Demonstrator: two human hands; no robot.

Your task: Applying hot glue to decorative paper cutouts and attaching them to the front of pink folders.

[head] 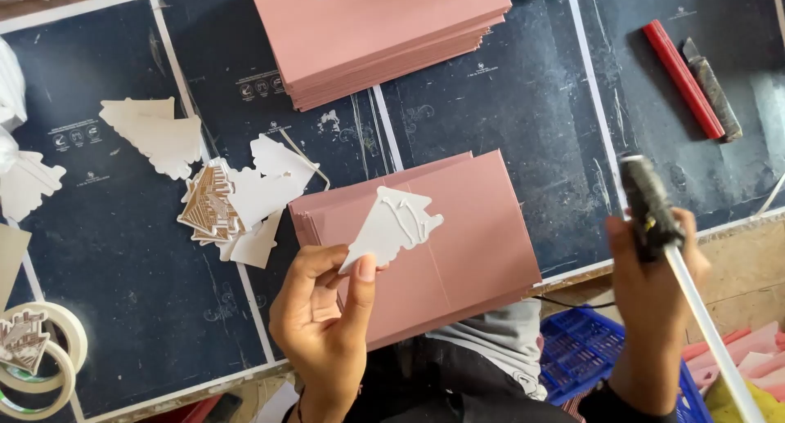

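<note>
Your left hand (323,308) has its fingers (360,286) pinched together on the lower corner of a white die-cut card piece (391,224), thumb on top, so the piece sticks up and away from your fingertips with beads of clear glue showing on its upturned face. The piece hovers over a small stack of pink envelopes (458,251) that lies just beyond your fingers on the table (123,308), which is covered in dark printed sheets. Your right hand (654,284) has its fingers wrapped shut around a black glue gun (648,204); its nozzle end points away from you, and a pale glue stick (711,333) runs back from the gun past your wrist. The gun is held well to the right of the card piece, not touching it. Left of your left fingers lies a loose heap of more cut-outs (237,202), some showing a white back and one a brown printed face, with further white cut-outs (159,133) beyond them. A taller stack of pink envelopes (384,31) sits far beyond your left fingers. Beyond your right fingers are a red stick (683,78) and a utility knife (713,88), side by side. Rolls of tape (49,362) lie at the table's edge, well left of your left hand, and a blue crate (580,353) sits below the table between your arms.
</note>
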